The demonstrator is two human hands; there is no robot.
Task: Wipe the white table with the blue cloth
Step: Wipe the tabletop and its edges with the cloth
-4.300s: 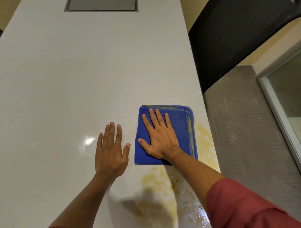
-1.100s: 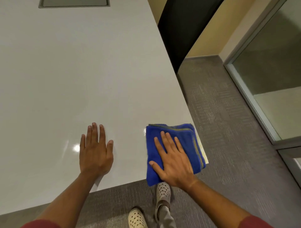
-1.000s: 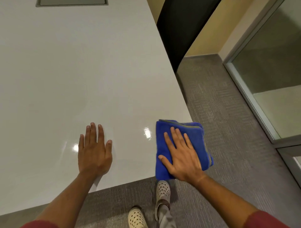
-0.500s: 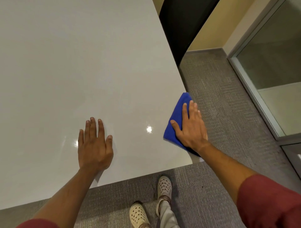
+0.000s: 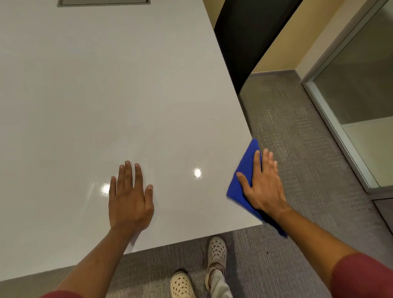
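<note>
The white table (image 5: pixel 110 102) fills most of the view, glossy with two light glints. The blue cloth (image 5: pixel 244 170) lies folded over the table's right edge near the front right corner. My right hand (image 5: pixel 262 185) presses flat on it, fingers extended past the edge, covering most of the cloth. Part of the cloth hangs below my wrist off the table. My left hand (image 5: pixel 129 197) rests palm down on the bare tabletop, fingers spread, about a hand's width from the front edge.
A grey inset panel (image 5: pixel 104 2) sits at the table's far end. A black chair back (image 5: pixel 246 38) stands by the right edge. Grey carpet (image 5: pixel 297 131) and a glass partition (image 5: pixel 361 89) lie to the right. My feet in pale perforated shoes (image 5: pixel 217 251) are below the front edge.
My right hand slid the cloth from the front right corner onto the right edge, where it now wraps over the side. My left hand stayed planted. The yellow stain seen earlier is gone.
</note>
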